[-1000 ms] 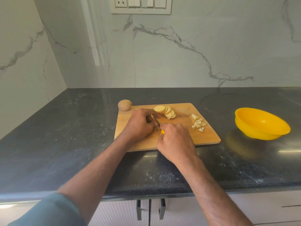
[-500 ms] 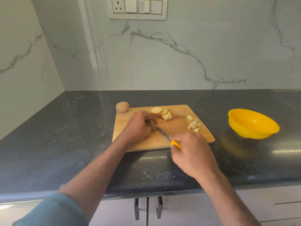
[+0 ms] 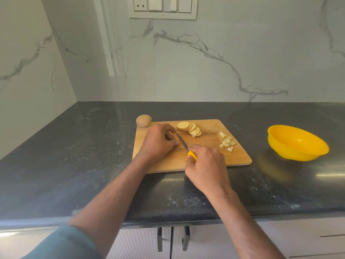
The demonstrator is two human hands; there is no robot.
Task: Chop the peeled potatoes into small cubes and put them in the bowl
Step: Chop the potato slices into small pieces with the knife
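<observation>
A wooden cutting board [image 3: 233,156] lies on the dark counter. My left hand [image 3: 158,142] rests curled on its left part, fingers bent over a potato piece that is hidden beneath them. My right hand [image 3: 207,169] grips the yellow handle of a small knife [image 3: 182,142], whose blade runs up along my left fingers. A fan of round potato slices [image 3: 188,128] sits at the board's back. A small pile of potato cubes [image 3: 226,142] lies on the right side. The yellow bowl [image 3: 296,143] stands to the right of the board.
A whole unpeeled potato [image 3: 143,120] sits on the counter [image 3: 84,146] at the board's back left corner. Marble walls close the back and left, with a switch panel [image 3: 162,7] above. Cabinet handles [image 3: 172,240] show below the counter's front edge.
My right hand drew the knife back toward me, then pushed it forward again along my left fingers. My left hand stayed on the board. The camera tilted slightly.
</observation>
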